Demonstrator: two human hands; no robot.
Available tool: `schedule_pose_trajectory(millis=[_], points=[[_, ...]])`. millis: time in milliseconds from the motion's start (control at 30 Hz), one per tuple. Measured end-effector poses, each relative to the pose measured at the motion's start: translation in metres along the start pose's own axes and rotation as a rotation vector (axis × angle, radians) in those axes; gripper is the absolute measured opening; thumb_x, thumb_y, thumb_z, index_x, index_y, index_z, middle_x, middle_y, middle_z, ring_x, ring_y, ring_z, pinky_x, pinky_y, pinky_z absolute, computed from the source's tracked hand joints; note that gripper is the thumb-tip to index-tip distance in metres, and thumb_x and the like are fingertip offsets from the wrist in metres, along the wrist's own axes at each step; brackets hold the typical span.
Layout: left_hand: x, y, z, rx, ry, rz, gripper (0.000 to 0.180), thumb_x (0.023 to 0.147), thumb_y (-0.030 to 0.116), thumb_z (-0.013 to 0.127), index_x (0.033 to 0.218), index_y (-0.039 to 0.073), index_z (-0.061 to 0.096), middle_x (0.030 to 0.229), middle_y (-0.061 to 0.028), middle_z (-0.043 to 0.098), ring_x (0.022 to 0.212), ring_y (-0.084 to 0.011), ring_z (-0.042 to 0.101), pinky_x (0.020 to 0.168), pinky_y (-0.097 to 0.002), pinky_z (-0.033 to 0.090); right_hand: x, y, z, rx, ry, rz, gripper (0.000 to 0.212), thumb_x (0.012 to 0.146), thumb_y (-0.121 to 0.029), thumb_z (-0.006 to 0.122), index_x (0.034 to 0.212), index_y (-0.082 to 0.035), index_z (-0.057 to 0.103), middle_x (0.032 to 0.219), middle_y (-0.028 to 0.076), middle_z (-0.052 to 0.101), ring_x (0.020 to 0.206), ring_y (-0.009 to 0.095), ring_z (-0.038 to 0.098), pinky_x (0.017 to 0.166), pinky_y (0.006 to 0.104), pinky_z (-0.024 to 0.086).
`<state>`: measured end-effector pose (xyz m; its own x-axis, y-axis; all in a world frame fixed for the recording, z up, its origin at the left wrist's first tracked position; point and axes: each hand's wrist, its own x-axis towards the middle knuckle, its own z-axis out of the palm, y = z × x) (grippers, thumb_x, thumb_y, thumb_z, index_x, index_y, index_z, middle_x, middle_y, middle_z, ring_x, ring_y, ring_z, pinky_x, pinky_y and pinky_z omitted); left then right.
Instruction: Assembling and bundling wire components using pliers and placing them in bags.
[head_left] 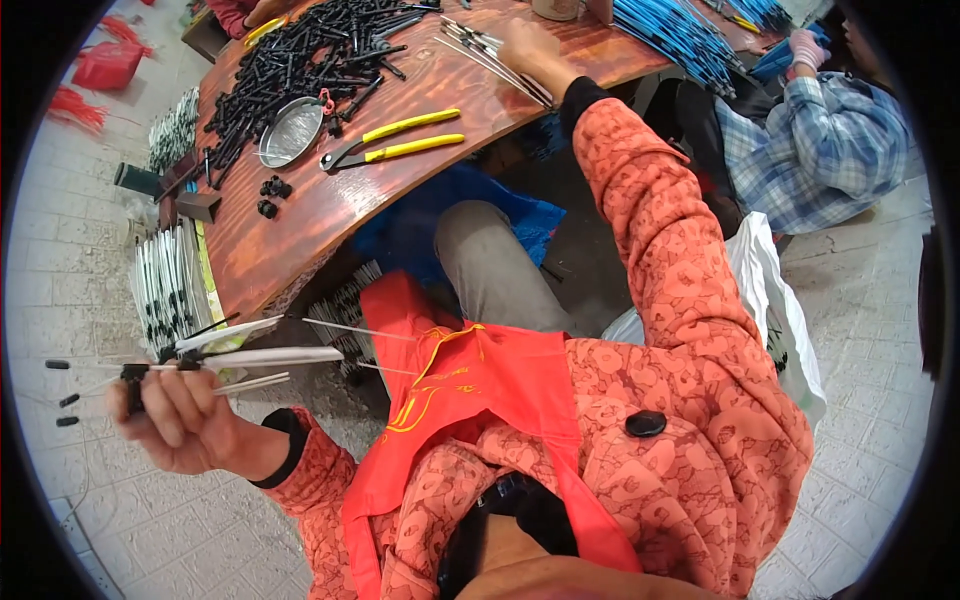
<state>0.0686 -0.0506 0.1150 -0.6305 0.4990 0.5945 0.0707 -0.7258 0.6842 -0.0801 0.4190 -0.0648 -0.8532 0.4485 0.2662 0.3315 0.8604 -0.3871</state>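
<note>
Held out at the left, my left hand (175, 420) is closed around a bundle of thin white rods (270, 356) with black fittings. Small black tips (68, 400) stick out past my fingers on thin wires. My right hand (530, 48) reaches to the far side of the wooden table (270, 245). It is over several loose thin rods (490, 58) with white and black parts. Its fingers bend downward, but their tips are hidden, so a grip cannot be made out.
Yellow-handled pliers (395, 138), a round metal dish (291, 132) and small black pieces (272, 194) lie near a heap of black plastic parts (300, 75). Blue rods (680, 40) lie at right, near a co-worker in plaid (820, 145). White rod bundles (165, 285) stand left of the table.
</note>
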Motion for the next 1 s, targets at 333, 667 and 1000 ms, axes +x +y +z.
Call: schedule_pose_trajectory(millis=[333,667,1000], points=[[0.051,-0.048,-0.027,0.145,0.421,-0.031,0.024,0.098,0.015,0.043,0.115,0.002,0.053,0.057,0.0033,0.030,0.045,-0.0066,0.025,0.044,-0.0224,0.024,-0.019,-0.001,-0.119,0.620,-0.061,-0.031,0.012,0.088,-0.008,0.053,0.092,0.003,0.056,0.069,0.009,0.059,0.052,0.016,0.053,0.048,0.0320,0.042],[0.047,-0.067,-0.066,0.232,0.543,-0.052,0.016,0.090,0.011,0.058,0.102,0.000,0.060,0.065,-0.0049,0.054,0.045,-0.0092,0.041,0.038,-0.0204,0.027,-0.128,-0.087,-0.135,1.323,-0.642,-0.559,0.022,0.095,-0.022,0.050,0.093,0.000,0.055,0.061,-0.001,0.050,0.044,0.002,0.039,0.040,0.0158,0.028],[0.041,-0.095,-0.022,0.179,0.649,-0.066,0.016,0.088,0.007,0.059,0.102,0.000,0.059,0.080,-0.0109,0.064,0.066,-0.0220,0.065,0.058,-0.0319,0.055,-0.194,-0.179,-0.044,1.585,-0.792,-0.449,0.021,0.096,-0.022,0.048,0.098,-0.001,0.053,0.064,0.000,0.052,0.045,0.003,0.041,0.041,0.0156,0.030]])
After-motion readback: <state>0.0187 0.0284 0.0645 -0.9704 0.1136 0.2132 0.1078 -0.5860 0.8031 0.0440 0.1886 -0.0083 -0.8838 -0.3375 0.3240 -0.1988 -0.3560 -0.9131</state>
